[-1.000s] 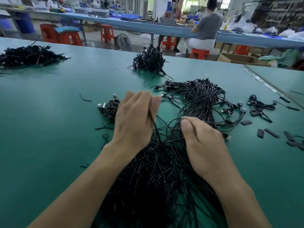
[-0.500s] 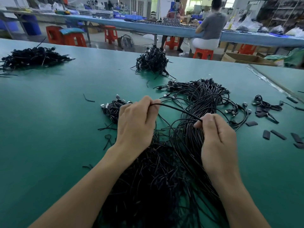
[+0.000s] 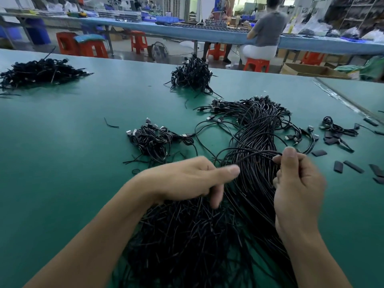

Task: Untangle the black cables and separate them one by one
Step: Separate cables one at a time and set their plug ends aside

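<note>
Black cables (image 3: 255,132) are spread in one large tangle across the green table (image 3: 62,163), from the near edge, where loose ends are piled thickly, up to a fan of plugs at the far side; both hands are set over the middle of this tangle. A single cable (image 3: 256,153) is drawn out between them, raised slightly above the mass; at one end it is pinched under the thumb of the left hand (image 3: 187,179), whose other fingers are curled down into the strands; at the other end it is nipped between the thumb and forefinger of the right hand (image 3: 297,188), the remaining fingers being loosely bent.

A small pile (image 3: 153,140) of cables with silver plugs is seen just left of the tangle; two further piles are placed well apart, one at the far centre (image 3: 193,74) and one at the far left (image 3: 41,71). A little coil (image 3: 336,129) and several flat black pieces (image 3: 353,166) are scattered at the right. Beyond the table, a person (image 3: 268,28) is seated on a red stool (image 3: 256,65) at a long blue bench (image 3: 166,34).
</note>
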The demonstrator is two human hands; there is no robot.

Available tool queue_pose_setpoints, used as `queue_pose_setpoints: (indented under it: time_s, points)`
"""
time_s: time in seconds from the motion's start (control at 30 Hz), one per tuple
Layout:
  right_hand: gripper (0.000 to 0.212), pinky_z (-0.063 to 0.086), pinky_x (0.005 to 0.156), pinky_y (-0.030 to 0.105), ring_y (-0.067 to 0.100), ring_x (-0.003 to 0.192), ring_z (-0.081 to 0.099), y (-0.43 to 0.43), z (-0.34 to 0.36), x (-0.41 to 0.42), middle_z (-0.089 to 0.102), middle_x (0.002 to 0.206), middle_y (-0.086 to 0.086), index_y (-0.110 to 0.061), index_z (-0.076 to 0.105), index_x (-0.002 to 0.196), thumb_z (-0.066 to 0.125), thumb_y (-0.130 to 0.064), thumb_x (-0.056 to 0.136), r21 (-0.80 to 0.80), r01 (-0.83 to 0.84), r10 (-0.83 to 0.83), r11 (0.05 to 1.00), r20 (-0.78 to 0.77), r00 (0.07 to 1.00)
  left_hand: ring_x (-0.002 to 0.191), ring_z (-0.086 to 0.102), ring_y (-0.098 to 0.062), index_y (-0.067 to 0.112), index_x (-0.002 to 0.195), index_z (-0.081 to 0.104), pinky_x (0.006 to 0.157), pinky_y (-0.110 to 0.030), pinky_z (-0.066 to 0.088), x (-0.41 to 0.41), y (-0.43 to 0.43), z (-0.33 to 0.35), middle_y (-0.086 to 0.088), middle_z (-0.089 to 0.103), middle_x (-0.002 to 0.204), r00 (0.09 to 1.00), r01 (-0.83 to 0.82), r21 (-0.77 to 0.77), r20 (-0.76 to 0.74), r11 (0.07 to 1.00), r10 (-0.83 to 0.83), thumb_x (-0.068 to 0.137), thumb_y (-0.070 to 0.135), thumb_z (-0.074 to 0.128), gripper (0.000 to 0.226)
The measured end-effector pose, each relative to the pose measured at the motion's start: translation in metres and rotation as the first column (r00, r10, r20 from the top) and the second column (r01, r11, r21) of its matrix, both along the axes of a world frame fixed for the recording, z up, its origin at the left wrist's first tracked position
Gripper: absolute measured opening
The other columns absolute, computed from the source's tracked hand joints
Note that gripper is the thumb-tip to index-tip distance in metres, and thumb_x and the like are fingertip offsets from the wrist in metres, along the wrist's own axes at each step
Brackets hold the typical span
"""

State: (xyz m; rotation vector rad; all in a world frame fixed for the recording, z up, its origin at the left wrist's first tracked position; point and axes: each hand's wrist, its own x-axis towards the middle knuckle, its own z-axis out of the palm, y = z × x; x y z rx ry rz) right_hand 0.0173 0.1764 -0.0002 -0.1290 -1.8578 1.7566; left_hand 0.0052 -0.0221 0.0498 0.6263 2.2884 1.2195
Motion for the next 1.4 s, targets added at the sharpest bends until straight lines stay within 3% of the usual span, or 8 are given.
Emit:
queue_pose_setpoints:
  time_s: [0.13, 0.43, 0.63, 0.77, 0.83, 0.93, 1.17, 1.4]
  points:
    - [0.037, 0.028, 0.036, 0.024, 0.012, 0.041, 0.035, -0.007, -0.003, 0.003, 0.052, 0.052, 0.001, -0.026, 0.063, 0.072, 0.049, -0.055, 0.09, 0.3, -0.109, 0.103, 0.948, 0.036, 0.994, 0.039, 0.023, -0.001, 0.02, 0.07, 0.07, 0.039, -0.017, 0.018, 0.007, -0.001, 0.006, 0.017, 0.032, 0.046, 0.878, 0.255, 0.41, 0.281, 0.876, -0.387, 0.101, 0.044, 0.043, 0.048]
    - [0.026, 0.037, 0.066, 0.013, 0.006, 0.077, 0.051, -0.026, -0.009, 0.018, 0.057, 0.068, -0.015, -0.027, 0.072, 0.082, 0.056, -0.042, 0.097, 0.652, -0.308, 0.331, 0.693, 0.091, 0.939, 0.046, 0.03, -0.003, 0.006, 0.107, 0.07, 0.036, -0.014, 0.026, -0.013, 0.014, -0.011, 0.008, 0.037, 0.059, 0.823, -0.553, 0.755, 0.56, 0.352, 0.092, 0.105, 0.034, 0.038, 0.041]
    - [0.017, 0.036, 0.068, 0.011, 0.006, 0.078, 0.053, -0.027, -0.005, 0.022, 0.057, 0.076, -0.018, -0.028, 0.067, 0.081, 0.057, -0.035, 0.093, 0.637, -0.338, 0.408, 0.692, 0.041, 0.912, 0.057, 0.054, -0.005, 0.014, 0.106, 0.07, 0.051, -0.018, 0.046, -0.007, 0.021, -0.025, 0.009, 0.059, 0.067, 0.875, -0.451, 0.516, 0.093, 0.728, 0.475, 0.109, 0.02, 0.037, 0.034]
    - [0.016, 0.037, 0.067, 0.006, 0.001, 0.076, 0.057, -0.024, 0.0, 0.022, 0.057, 0.079, -0.022, -0.029, 0.065, 0.081, 0.057, -0.036, 0.092, 0.567, -0.294, 0.394, 0.77, -0.06, 0.917, 0.079, 0.068, -0.017, 0.015, 0.097, 0.071, 0.078, -0.035, 0.058, -0.001, 0.024, -0.023, -0.002, 0.073, 0.087, 0.956, -0.266, 0.221, -0.064, 0.938, 0.287, 0.108, 0.024, 0.041, 0.034]
    - [0.013, 0.04, 0.064, 0.008, 0.007, 0.073, 0.06, -0.02, 0.001, 0.022, 0.06, 0.077, -0.015, -0.032, 0.066, 0.08, 0.06, -0.038, 0.091, 0.5, -0.256, 0.348, 0.827, -0.099, 0.932, 0.066, 0.063, -0.018, 0.013, 0.083, 0.066, 0.068, -0.038, 0.057, 0.002, 0.023, -0.018, -0.002, 0.068, 0.073, 0.985, -0.174, 0.201, 0.041, 0.964, 0.169, 0.108, 0.029, 0.041, 0.039]
    - [0.017, 0.044, 0.059, 0.015, 0.013, 0.063, 0.061, -0.015, 0.002, 0.021, 0.063, 0.069, -0.007, -0.034, 0.066, 0.073, 0.067, -0.045, 0.085, 0.365, -0.258, 0.313, 0.894, -0.099, 0.945, 0.045, 0.044, -0.005, 0.016, 0.072, 0.063, 0.046, -0.015, 0.038, 0.008, 0.021, -0.013, 0.008, 0.051, 0.053, 0.985, -0.102, 0.222, 0.158, 0.97, 0.067, 0.108, 0.041, 0.035, 0.053]
    - [0.027, 0.032, 0.048, 0.016, 0.002, 0.052, 0.039, -0.018, -0.001, 0.018, 0.052, 0.058, -0.003, -0.03, 0.066, 0.075, 0.056, -0.046, 0.094, 0.313, -0.358, 0.384, 0.88, -0.025, 0.923, 0.037, 0.021, -0.005, 0.023, 0.053, 0.044, 0.036, -0.015, 0.018, 0.005, 0.015, -0.01, 0.011, 0.025, 0.045, 0.897, -0.093, 0.471, 0.422, 0.877, -0.131, 0.097, 0.061, 0.032, 0.06]
    - [0.031, 0.029, 0.051, 0.013, 0.005, 0.051, 0.043, -0.027, -0.007, 0.024, 0.049, 0.06, -0.015, -0.022, 0.065, 0.079, 0.049, -0.037, 0.1, 0.51, -0.443, 0.449, 0.737, 0.121, 0.885, 0.061, 0.068, -0.008, 0.011, 0.093, 0.081, 0.053, -0.017, 0.054, -0.004, 0.013, -0.008, 0.004, 0.069, 0.07, 0.855, -0.366, 0.76, 0.502, 0.537, -0.129, 0.093, 0.042, 0.05, 0.044]
